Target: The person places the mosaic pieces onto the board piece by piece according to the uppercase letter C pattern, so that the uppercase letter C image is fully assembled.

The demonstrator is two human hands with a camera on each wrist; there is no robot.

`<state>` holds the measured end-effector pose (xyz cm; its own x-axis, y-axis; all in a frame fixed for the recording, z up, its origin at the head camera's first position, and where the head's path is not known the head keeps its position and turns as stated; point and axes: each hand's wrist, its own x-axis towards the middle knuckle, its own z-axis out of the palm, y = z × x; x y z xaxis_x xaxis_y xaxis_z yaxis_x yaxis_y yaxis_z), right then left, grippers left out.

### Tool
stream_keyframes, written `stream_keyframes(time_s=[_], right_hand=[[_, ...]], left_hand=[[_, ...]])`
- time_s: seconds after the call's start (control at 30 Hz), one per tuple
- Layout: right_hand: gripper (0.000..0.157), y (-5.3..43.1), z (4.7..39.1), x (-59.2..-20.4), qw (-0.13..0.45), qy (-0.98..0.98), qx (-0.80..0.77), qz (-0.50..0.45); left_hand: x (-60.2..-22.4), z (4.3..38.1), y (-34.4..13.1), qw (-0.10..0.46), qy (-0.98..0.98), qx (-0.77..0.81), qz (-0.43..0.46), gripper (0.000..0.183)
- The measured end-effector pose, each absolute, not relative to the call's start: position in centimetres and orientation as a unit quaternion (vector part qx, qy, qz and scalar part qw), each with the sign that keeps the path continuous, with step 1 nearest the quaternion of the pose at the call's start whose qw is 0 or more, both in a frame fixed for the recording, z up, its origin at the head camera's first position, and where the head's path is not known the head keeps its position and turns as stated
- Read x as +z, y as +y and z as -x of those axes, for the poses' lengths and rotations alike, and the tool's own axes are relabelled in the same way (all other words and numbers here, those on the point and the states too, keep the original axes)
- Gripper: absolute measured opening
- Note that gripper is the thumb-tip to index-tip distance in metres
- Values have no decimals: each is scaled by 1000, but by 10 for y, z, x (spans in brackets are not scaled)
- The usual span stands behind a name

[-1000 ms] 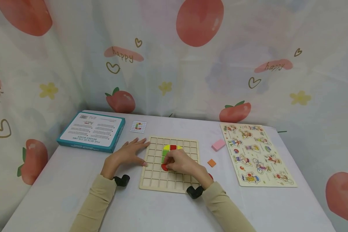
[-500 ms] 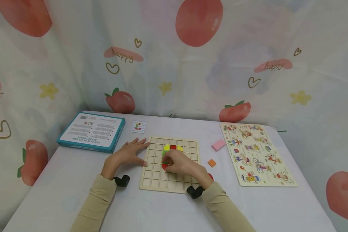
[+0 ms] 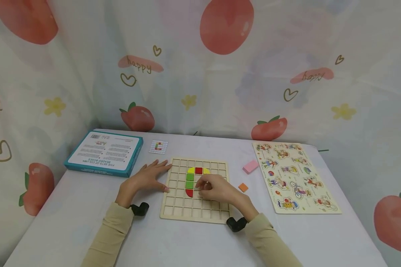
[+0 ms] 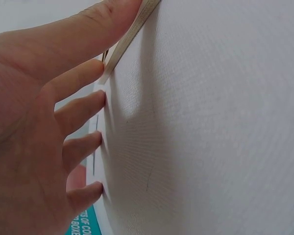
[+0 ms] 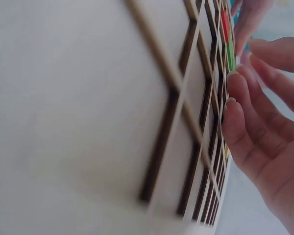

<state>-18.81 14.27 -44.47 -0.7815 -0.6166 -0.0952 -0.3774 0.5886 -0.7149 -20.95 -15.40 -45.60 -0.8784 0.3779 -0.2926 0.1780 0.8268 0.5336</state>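
White-clothed desk [image 3: 173, 248] carries everything. Biggest item: picture puzzle [image 3: 291, 177], at 3 o'clock from grid board [image 3: 178, 202]. Grid board is front and centre, roughly square, so no clear long axis. Teal-edged box [image 3: 103, 152] at its 10. Left hand [image 3: 147, 179] at its 9: fingers spread apart, fingertips on the board's edge, likely bracing it against sliding. Right hand [image 3: 217, 189] over the grid, fingers bent, nothing visible between them; can't tell if they touch the board. Printed card [image 3: 158, 147] near 11, probably put there to be seen past the hands. Pink block [image 3: 250, 167] at 2, orange tile [image 3: 243, 187] at 3, both off-board, presumably within easy reach. Tiles on the grid: yellow corner [image 3: 191, 170], two green squares [image 3: 189, 177] and red rounded tile [image 3: 189, 193] form the long axis, 12 to 6; top row with red square [image 3: 198, 170] points to 3.
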Motion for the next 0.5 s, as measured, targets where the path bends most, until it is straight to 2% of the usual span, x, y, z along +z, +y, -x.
stream_keyframes(time_s=[0.5], right_hand=[[17,188,180,-442,152,888,-349,258]], left_hand=[[-457,208,-154,194,936,252,-150,95]])
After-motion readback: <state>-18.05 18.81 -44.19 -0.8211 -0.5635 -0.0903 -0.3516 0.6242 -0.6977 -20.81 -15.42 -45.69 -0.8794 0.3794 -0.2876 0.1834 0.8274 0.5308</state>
